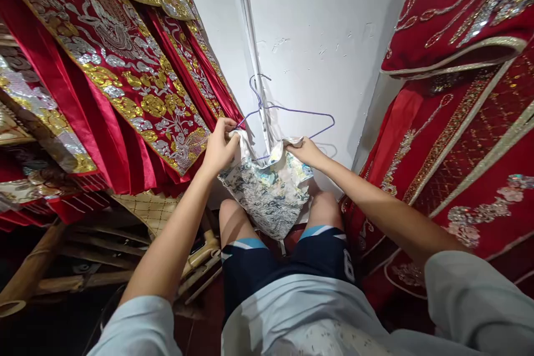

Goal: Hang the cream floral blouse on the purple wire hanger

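Observation:
A pale garment (267, 194) with a blue, green and yellow floral print hangs between my two hands, above my knees. My left hand (222, 146) pinches its upper left edge, right beside the left end of a purple wire hanger (298, 110). At the upper right edge, my right hand (306, 153) grips the cloth with fingers closed. The hanger's hook rests against a white pipe on the wall, and its lower bar passes behind the garment's neckline. Whether the hook is hung on anything, I cannot tell.
Red costumes with gold and silver embroidery (137, 78) hang close on the left. More red beaded dresses (450, 139) hang on the right. Ahead stands a white wall (325, 28) with a vertical pipe (250, 28). Bamboo furniture (79, 283) sits at lower left.

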`<state>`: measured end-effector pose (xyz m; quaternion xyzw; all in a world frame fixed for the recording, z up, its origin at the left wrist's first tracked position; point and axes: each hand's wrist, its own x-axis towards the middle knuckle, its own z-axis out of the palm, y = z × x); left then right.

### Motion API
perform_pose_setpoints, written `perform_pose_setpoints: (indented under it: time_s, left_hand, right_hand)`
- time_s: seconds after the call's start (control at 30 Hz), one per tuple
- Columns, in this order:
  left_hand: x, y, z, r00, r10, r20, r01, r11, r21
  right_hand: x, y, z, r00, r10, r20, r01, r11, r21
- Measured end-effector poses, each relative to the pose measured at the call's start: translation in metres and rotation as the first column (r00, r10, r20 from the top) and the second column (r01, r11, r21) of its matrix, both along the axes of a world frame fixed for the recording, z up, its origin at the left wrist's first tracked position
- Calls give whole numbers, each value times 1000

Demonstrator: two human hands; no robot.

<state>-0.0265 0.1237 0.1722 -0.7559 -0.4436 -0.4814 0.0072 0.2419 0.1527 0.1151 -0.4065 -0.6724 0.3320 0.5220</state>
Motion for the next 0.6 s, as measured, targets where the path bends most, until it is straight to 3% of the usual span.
perform_pose_setpoints:
  time_s: [0.1, 0.2, 0.27, 0.33, 0.4, 0.5, 0.53, 0.6]
  left_hand:
    - [4, 15, 14, 991, 43, -131, -40, 999, 21]
    - [-6, 24, 19, 983, 1, -184, 7, 999, 43]
    - [-14, 28, 22, 980, -3, -197, 10, 999, 36]
    - [-22, 31, 25, 978, 27, -205, -23, 999, 22]
    - [-31, 35, 26, 981, 86, -176, -79, 996, 47]
    - [-42, 42, 22, 981, 190, -39, -184, 977, 107]
    - [-42, 44, 20, 978, 208, 19, -209, 974, 89]
    - [-38, 46, 15, 976, 197, 92, -198, 980, 2]
  right_hand:
    - [6, -3, 3, 997, -71, 23, 68, 990, 126]
    - [31, 8, 14, 940, -337, -54, 337, 892, 303]
    - [52, 19, 23, 912, -409, -22, 399, 876, 272]
    - [72, 27, 32, 947, -299, 117, 280, 947, 156]
    - [90, 28, 42, 975, -60, 216, 59, 998, 11]
    - [101, 18, 55, 954, 279, 112, -247, 939, -238]
    - [99, 15, 58, 947, 320, 26, -301, 913, -276]
    - [87, 9, 58, 962, 236, -139, -261, 944, -200]
